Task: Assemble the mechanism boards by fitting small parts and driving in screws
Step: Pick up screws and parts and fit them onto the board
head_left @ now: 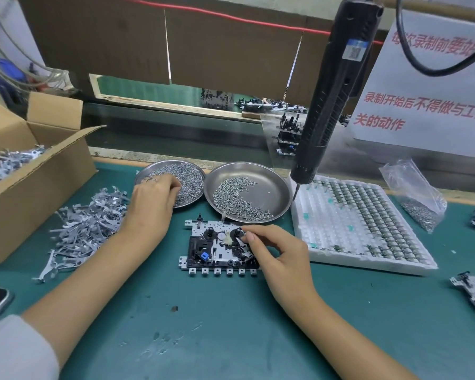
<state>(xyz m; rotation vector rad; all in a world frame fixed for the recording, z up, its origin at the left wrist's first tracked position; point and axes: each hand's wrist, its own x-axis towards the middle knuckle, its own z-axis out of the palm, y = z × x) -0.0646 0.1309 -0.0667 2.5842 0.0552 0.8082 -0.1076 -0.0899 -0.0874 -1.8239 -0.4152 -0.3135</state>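
While the left hand (155, 198) picks in the far round steel dish of screws (188, 171), the right hand (274, 250) pinches a small grey metal lever (242, 244) onto the black-and-silver mechanism board (217, 248) lying centre; screws look undriven.

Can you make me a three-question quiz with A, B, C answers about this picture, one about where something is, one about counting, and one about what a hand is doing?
1. Where is the left hand?
A. in the left dish of screws
B. in the box
C. on the phone

2. How many metal dishes?
A. one
B. two
C. four

3. The right hand is:
A. flat on the mat
B. holding the screwdriver
C. pinching a small part on the board

Answers: 1 A, fingers reach into the screws. 2 B, left dish and right dish sit side by side. 3 C, fingertips pinch a metal piece over the board.
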